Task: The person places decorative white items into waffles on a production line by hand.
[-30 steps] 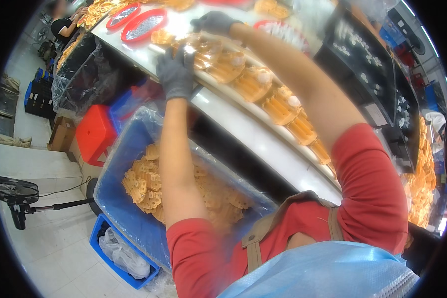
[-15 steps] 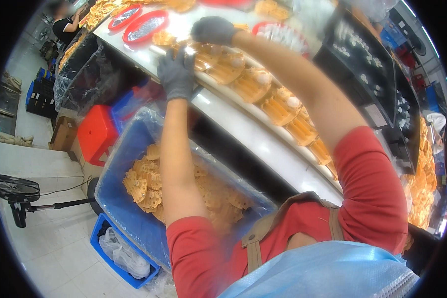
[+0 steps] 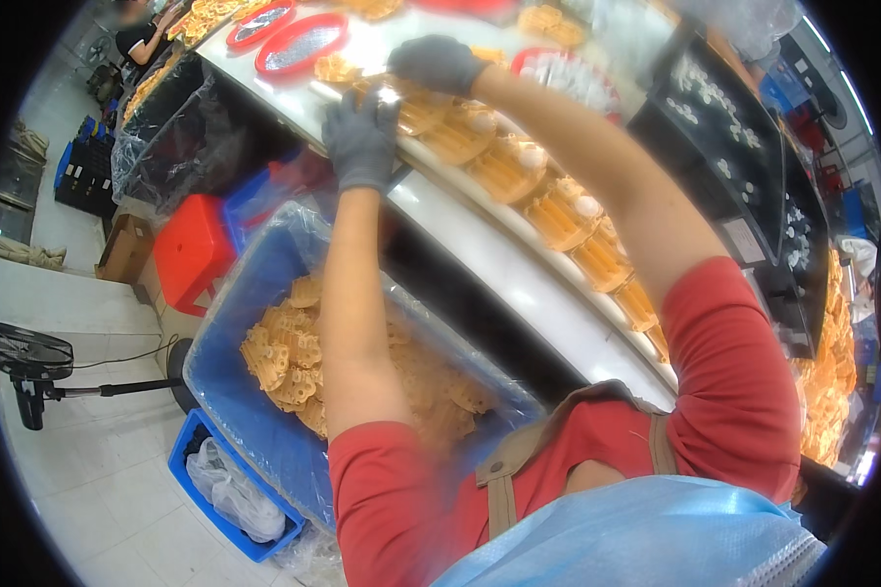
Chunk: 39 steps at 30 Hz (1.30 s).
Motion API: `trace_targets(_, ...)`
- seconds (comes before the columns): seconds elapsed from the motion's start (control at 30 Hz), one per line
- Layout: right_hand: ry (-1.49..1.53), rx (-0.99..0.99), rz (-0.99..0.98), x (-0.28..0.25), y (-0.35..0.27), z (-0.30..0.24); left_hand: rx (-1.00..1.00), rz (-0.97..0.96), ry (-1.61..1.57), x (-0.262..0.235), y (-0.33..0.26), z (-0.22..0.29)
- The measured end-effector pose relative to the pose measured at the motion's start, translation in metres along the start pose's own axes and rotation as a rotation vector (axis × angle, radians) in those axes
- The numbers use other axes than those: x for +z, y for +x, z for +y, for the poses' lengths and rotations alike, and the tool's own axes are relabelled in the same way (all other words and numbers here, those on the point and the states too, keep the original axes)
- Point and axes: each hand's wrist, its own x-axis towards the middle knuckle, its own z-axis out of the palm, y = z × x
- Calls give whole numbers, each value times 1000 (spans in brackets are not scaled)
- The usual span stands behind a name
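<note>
A row of translucent orange-tan plastic parts (image 3: 507,168), several topped with a round white piece (image 3: 533,157), runs along the table's near edge. At the far left end of that row is my left hand (image 3: 360,142), in a dark grey glove. Its fingers stretch forward and apart, touching the end of the row beside a bright glint. My gloved right hand (image 3: 436,65) is just beyond, over the same end. Its fingers curl down and inward; the fingertips and anything in them are hidden.
Red oval trays (image 3: 301,45) with silvery contents lie at the back left; another red tray (image 3: 565,78) holds whitish pieces. Black trays (image 3: 710,147) with white pieces stand right. Below are a plastic-lined blue bin (image 3: 220,338) of tan parts, a red stool (image 3: 191,249) and a fan (image 3: 29,352).
The whole view has shifted slightly. Both hands stay at the far left end of the row, with only small finger movement.
</note>
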Motion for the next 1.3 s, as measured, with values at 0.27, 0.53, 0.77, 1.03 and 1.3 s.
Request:
trace_targets(0.27,99,-17,112,6,-8,-2,-10,5,15,0,-2,-6)
trace_targets(0.53,152,48,11,3,-6,-6,-11,2,-1,-2,-1,-3)
trace_targets(0.77,275,182,97,-17,-16,-11,13,19,26,5,-2,-4)
trace_targets(1.03,407,78,120,-123,-103,-46,-17,-24,-91,0,-14,-17)
trace_targets(1.3,53,254,-111,-265,-368,-41,349,-447,677,-20,-1,43)
